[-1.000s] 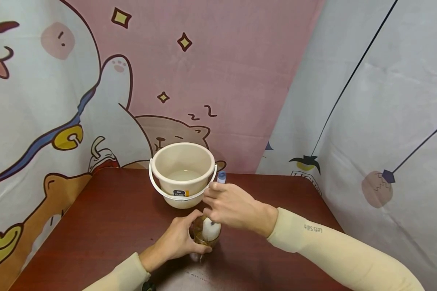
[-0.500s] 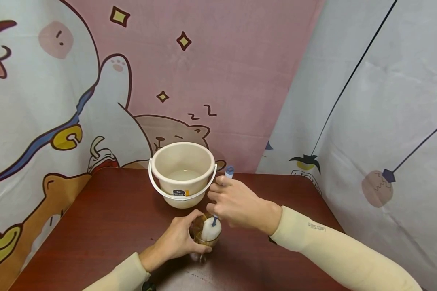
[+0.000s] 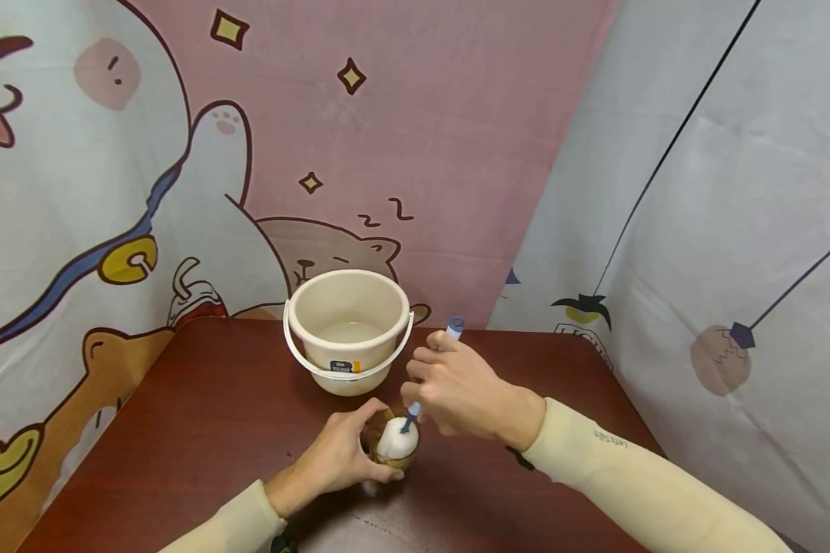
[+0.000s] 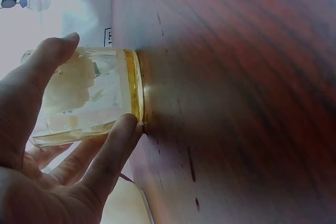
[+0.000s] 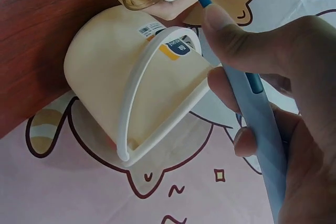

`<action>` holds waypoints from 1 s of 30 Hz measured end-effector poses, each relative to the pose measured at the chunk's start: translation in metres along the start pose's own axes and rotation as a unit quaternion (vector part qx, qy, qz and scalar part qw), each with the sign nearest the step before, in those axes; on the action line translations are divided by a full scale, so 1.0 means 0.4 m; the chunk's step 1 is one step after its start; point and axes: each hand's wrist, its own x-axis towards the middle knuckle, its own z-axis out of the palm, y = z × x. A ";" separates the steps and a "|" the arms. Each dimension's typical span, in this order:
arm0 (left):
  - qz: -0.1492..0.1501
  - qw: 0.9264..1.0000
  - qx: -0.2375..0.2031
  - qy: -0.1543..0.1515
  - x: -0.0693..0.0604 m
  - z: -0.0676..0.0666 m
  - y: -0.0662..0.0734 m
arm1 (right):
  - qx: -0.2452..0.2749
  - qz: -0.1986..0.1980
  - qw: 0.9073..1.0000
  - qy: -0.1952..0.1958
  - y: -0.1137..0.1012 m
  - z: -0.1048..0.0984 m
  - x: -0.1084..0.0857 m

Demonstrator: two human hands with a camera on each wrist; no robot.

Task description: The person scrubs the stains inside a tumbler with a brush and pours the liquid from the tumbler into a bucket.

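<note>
An amber glass cup (image 4: 86, 95) stands on the table, and my left hand (image 3: 342, 453) grips it from the left with thumb and fingers round its side. My right hand (image 3: 459, 388) holds the blue handle (image 5: 257, 124) of a brush, fingers curled round it. The brush's white sponge head (image 3: 397, 439) sits in the mouth of the cup, its handle tilted up to the right. In the left wrist view the pale head shows through the glass, with the fingers (image 4: 113, 156) against the cup near its base.
A cream bucket (image 3: 346, 346) with a white carrying handle (image 5: 137, 87) stands behind the cup, liquid visible in its bottom. The dark red table (image 3: 235, 399) ends at patterned cloth (image 3: 456, 153) behind and on both sides.
My right hand has moved a little to the right, and the brush handle leans further right. The white head has shifted slightly in the cup; my left hand keeps its grip.
</note>
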 end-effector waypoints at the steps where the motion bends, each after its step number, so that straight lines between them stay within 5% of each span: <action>1: 0.000 1.000 0.002 0.001 0.000 0.001 0.000 | 0.004 0.004 1.000 0.003 -0.001 0.002 -0.002; 30: -0.017 1.000 0.024 0.000 -0.001 0.004 0.007 | -0.052 0.064 0.994 0.066 -0.059 0.033 0.002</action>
